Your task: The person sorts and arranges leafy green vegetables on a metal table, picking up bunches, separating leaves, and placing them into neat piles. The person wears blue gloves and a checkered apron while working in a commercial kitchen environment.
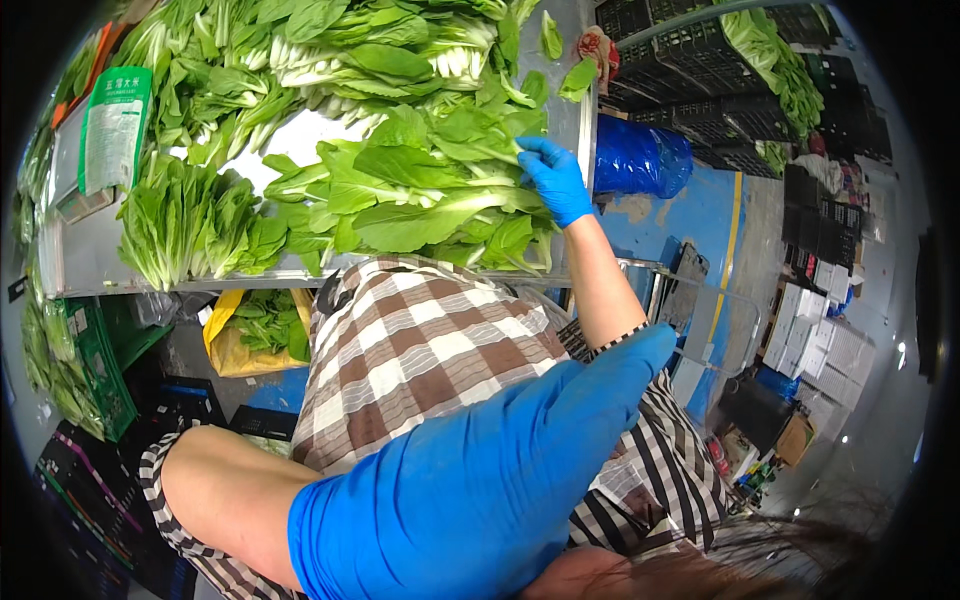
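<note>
My right hand [556,180], in a blue glove, is at the right side of the table with its fingers closed on the stem end of a bok choy [470,148]. More long, leafy bok choy [430,215] lie in a loose pile beside it, leaves to the left and pale stems to the right. Large and close to the view, my left hand [490,450] is raised in front of my chest, also gloved in blue. One outer finger stretches out to the upper right; the other fingers are mostly hidden, and nothing shows in them.
White-stemmed greens [400,50] heap the table's far side. A bunch of pointed leaves [180,225] lies front left, near a green-and-white bag [115,125]. Under the table sits a yellow bag [245,345] of greens. Black crates [690,70] and a blue plastic-wrapped bundle [640,158] stand right.
</note>
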The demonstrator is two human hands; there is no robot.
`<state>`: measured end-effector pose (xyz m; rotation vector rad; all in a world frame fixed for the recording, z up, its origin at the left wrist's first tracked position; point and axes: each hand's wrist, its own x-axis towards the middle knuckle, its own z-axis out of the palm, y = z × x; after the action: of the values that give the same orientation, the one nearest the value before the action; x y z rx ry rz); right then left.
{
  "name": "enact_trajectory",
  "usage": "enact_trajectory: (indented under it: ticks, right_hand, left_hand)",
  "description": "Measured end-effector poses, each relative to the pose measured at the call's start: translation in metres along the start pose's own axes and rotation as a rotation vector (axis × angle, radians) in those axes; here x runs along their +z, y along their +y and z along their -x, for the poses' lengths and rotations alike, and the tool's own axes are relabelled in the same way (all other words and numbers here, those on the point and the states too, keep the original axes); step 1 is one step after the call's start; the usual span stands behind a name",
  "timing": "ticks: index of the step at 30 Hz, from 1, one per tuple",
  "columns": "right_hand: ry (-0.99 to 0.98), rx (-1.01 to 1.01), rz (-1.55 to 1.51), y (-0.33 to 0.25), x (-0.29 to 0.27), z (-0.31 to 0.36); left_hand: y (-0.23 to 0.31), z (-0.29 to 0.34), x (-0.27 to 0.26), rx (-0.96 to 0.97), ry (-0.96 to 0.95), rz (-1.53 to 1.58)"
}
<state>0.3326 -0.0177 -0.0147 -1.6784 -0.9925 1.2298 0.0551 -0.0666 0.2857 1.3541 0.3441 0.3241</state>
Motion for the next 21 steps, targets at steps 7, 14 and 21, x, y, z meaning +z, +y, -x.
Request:
enact_trajectory:
  ticks: [7,14,21]
  right_hand:
    - [-0.068,0.095,-0.043,-0.015,-0.007,0.033]
    - [-0.125,0.072,-0.553,-0.018,-0.003,0.043]
    - [-0.171,0.102,-0.667,-0.022,0.035,0.051]
  left_hand:
    - [0.001,0.004,0.001,0.089,-0.029,0.042]
    - [-0.017,0.001,0.015,0.147,-0.001,0.051]
    - [-0.023,0.01,0.028,0.248,0.087,0.022]
